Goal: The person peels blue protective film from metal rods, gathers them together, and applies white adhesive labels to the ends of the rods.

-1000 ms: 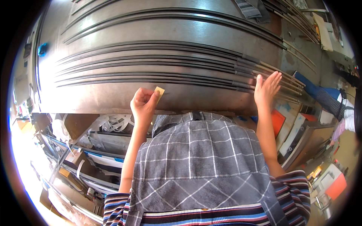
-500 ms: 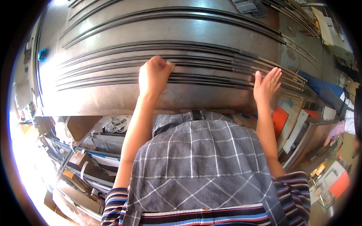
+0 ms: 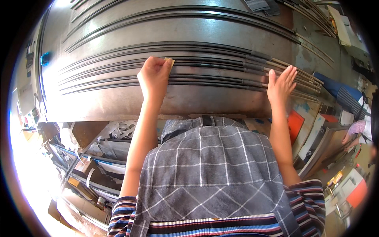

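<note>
Several thin dark rods [image 3: 213, 60] with pale tan ends lie side by side across a metal-topped table [image 3: 213, 101]. My left hand [image 3: 152, 83] is closed in a pinch over the middle of these rods. A small yellowish piece [image 3: 172, 62], like a scrap of sheet or pad, sticks out from between its thumb and fingers. My right hand [image 3: 279, 87] is open, its fingers stretched out over the rods near their tan ends; it seems to rest on them, though the contact is partly hidden.
More dark rods [image 3: 185, 14] lie farther back, with grey sheets [image 3: 258, 5] at the far edge. A blue object [image 3: 45, 59] sits at the left. Below the table's near edge are shelves [image 3: 98, 175] with boxes. Another person's hands [image 3: 351, 140] work at the right.
My left hand has moved a little to the left along the rods with the yellowish piece. My right hand has barely shifted. At the right, the other person's hands have come further into view.
</note>
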Action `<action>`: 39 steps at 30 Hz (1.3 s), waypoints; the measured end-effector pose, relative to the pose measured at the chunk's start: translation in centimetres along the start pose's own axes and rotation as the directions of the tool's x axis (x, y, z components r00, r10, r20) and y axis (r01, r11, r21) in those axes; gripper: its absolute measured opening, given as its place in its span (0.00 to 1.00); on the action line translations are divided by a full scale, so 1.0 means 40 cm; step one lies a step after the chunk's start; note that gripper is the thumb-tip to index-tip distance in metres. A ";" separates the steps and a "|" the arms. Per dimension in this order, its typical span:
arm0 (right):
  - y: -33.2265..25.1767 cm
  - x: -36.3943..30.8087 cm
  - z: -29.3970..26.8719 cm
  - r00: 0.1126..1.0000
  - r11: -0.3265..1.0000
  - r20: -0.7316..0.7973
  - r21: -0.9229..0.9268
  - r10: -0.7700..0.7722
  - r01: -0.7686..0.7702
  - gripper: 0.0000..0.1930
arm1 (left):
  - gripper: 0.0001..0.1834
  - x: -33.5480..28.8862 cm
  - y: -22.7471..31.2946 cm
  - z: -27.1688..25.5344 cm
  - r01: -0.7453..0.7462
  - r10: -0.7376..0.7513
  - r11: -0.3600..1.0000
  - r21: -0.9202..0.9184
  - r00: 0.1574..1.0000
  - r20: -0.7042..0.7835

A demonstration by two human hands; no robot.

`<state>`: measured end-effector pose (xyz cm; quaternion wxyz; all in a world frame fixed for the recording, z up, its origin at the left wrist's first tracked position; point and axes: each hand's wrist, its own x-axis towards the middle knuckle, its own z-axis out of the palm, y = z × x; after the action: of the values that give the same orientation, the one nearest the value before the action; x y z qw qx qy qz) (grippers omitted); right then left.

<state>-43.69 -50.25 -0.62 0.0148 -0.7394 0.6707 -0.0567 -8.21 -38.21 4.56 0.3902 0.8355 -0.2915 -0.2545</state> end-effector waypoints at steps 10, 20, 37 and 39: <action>0.003 -0.005 0.011 0.999 1.000 -0.035 -0.002 0.001 -0.001 0.44 | 0.12 -0.026 -0.026 -0.008 0.023 -0.025 0.999 0.038 0.999 0.032; -0.003 0.000 0.007 0.999 1.000 -0.039 -0.010 0.002 -0.003 0.44 | 0.12 -0.021 -0.028 0.009 -0.019 0.012 0.993 0.114 0.998 0.059; -0.010 -0.004 0.000 0.999 1.000 -0.044 0.020 -0.007 0.008 0.44 | 0.11 -0.012 0.045 0.083 -0.072 0.009 0.933 0.353 0.984 0.176; -0.010 -0.003 0.000 0.999 1.000 -0.049 0.013 -0.008 0.009 0.44 | 0.12 -0.013 0.035 0.058 -0.081 -0.010 0.909 0.410 0.977 0.214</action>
<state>-43.30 -50.08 -0.59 0.0028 -0.7404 0.6674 -0.0794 -10.49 -39.74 4.47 0.1747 0.8621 -0.3939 -0.2666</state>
